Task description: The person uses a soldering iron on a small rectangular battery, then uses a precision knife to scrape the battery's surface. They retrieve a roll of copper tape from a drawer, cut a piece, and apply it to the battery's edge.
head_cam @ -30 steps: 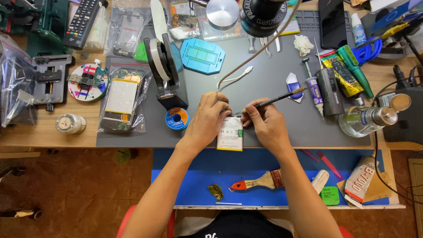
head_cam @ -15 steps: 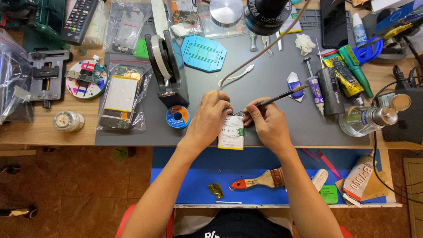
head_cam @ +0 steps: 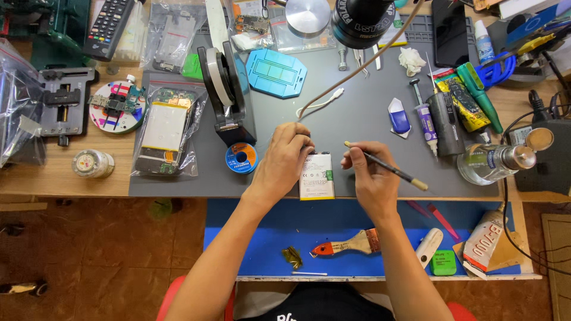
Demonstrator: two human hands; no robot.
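Note:
A small white phone battery (head_cam: 316, 175) with a green corner mark lies on the grey work mat (head_cam: 357, 107) near its front edge. My left hand (head_cam: 286, 156) rests on the battery's upper left corner, fingers curled down onto it. My right hand (head_cam: 370, 172) sits just right of the battery and grips a thin dark stick tool (head_cam: 386, 167) with pale ends, held slanted, its upper end pointing left above the battery's top right.
A tape dispenser (head_cam: 226, 89), solder spool (head_cam: 241, 158), bagged phone parts (head_cam: 163, 131), blue tray (head_cam: 276, 72), syringe (head_cam: 423, 116) and glass bottle (head_cam: 493, 161) surround the mat. On the blue shelf (head_cam: 256, 238) below lie a brush (head_cam: 348, 244) and glue tube (head_cam: 485, 241).
My right hand has drawn a little to the right, away from my left hand, and the stick tool has swung so its long end now points down to the right.

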